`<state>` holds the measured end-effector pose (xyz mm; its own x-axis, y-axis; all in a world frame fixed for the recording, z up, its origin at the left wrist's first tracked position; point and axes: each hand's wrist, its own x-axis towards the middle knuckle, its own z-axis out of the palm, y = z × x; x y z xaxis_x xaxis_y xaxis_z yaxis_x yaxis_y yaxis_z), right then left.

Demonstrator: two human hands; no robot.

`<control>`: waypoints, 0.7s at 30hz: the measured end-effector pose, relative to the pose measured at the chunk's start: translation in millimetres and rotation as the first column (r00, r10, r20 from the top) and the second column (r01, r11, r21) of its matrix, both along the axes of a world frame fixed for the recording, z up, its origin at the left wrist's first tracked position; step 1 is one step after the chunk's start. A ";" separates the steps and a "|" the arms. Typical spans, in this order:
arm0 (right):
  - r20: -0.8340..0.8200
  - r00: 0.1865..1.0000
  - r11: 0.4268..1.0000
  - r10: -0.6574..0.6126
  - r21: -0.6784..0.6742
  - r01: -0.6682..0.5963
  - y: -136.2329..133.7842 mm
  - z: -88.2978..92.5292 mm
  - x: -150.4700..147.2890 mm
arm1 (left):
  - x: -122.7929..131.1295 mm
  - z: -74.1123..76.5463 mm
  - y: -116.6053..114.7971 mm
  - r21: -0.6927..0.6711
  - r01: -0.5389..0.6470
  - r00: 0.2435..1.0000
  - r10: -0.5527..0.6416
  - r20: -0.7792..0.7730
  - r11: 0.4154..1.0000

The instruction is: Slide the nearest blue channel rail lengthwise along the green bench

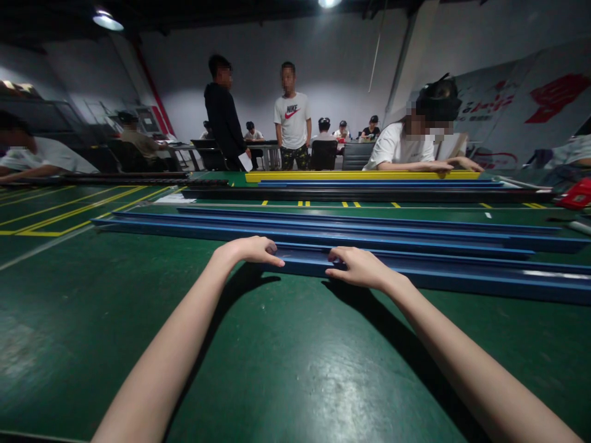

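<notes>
Several long blue profiles lie side by side across the green table. My left hand rests palm down at the left end of the nearest blue profile, fingers curled over its edge. A short way to the right, my right hand lies on the same profile, fingers pointing left and pressed flat on its top. Both arms reach forward over the table. Whether either hand truly grips the profile is hard to tell.
More blue profiles, a black one and a yellow one lie further back. A seated person leans on the far side. Two people stand behind. A red object sits at the right edge.
</notes>
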<state>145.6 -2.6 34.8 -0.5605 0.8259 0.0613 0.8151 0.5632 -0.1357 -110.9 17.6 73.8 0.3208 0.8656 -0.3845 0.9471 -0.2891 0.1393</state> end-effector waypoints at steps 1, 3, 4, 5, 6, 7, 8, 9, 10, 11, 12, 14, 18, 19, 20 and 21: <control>-0.036 0.999 1.000 0.026 0.008 -0.026 -0.9 -0.5 -2.4 | -0.1 -0.8 0.3 -0.001 0.002 1.000 -0.002 0.003 1.000; -0.068 0.996 0.998 0.066 0.020 -0.064 -2.5 -3.5 -6.9 | -0.7 -2.8 1.1 0.000 -0.001 1.000 0.001 0.011 1.000; -0.060 0.995 0.997 0.077 0.031 -0.076 -3.2 -5.8 -8.9 | -1.2 -3.7 1.6 0.002 -0.005 1.000 0.005 0.014 1.000; -0.040 0.996 0.996 0.082 0.049 -0.080 -3.8 -8.5 -10.5 | -1.7 -4.6 2.0 0.003 -0.009 1.000 0.009 0.014 1.000; -0.014 0.997 0.994 0.080 0.070 -0.079 -4.3 -11.3 -11.8 | -2.1 -5.1 2.4 0.002 -0.011 1.000 0.011 0.012 1.000; 0.012 0.997 0.993 0.073 0.094 -0.073 -4.6 -13.8 -12.8 | -2.3 -5.4 2.6 0.000 -0.013 1.000 0.013 0.007 1.000; 0.032 0.997 0.991 0.065 0.115 -0.068 -4.9 -15.8 -13.4 | -2.4 -5.3 2.6 -0.001 -0.015 1.000 0.015 0.001 1.000; 0.047 0.997 0.990 0.058 0.128 -0.064 -5.1 -17.3 -13.7 | -2.3 -5.0 2.5 -0.003 -0.016 1.000 0.016 -0.004 1.000; 0.056 0.997 0.989 0.053 0.134 -0.060 -5.2 -18.1 -13.7 | -2.1 -4.4 2.1 -0.003 -0.017 1.000 0.017 -0.007 1.000; 0.061 0.997 0.989 0.049 0.134 -0.057 -5.3 -18.4 -13.7 | -1.8 -3.5 1.7 -0.002 -0.019 1.000 0.019 -0.011 1.000; 0.064 0.997 0.990 0.046 0.133 -0.055 -5.5 -18.3 -13.5 | -1.5 -2.6 1.2 0.000 -0.022 1.000 0.022 -0.019 1.000; 0.068 0.997 0.991 0.038 0.128 -0.047 -5.8 -17.4 -13.2 | -1.6 -0.8 0.4 -0.002 -0.028 0.999 0.028 -0.041 1.000; 0.075 0.997 0.993 0.027 0.111 -0.035 -6.3 -16.8 -13.3 | -5.2 0.8 0.9 0.011 -0.062 0.994 0.062 -0.089 0.998; 0.075 0.997 0.993 0.025 0.109 -0.033 -6.3 -16.8 -13.3 | -6.4 0.9 1.4 0.022 -0.072 0.992 0.074 -0.098 0.997; 0.073 0.997 0.994 0.022 0.108 -0.029 -6.4 -16.9 -13.4 | -7.5 1.0 1.7 0.032 -0.079 0.991 0.082 -0.106 0.996; 0.070 0.997 0.994 0.019 0.106 -0.026 -6.4 -16.8 -13.4 | -8.3 1.2 2.0 0.038 -0.079 0.991 0.083 -0.109 0.996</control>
<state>132.1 -9.1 18.0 -0.5846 0.8039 0.1091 0.8075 0.5897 -0.0180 -119.1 19.6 75.0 0.2062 0.9001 -0.3838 0.9766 -0.2136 0.0238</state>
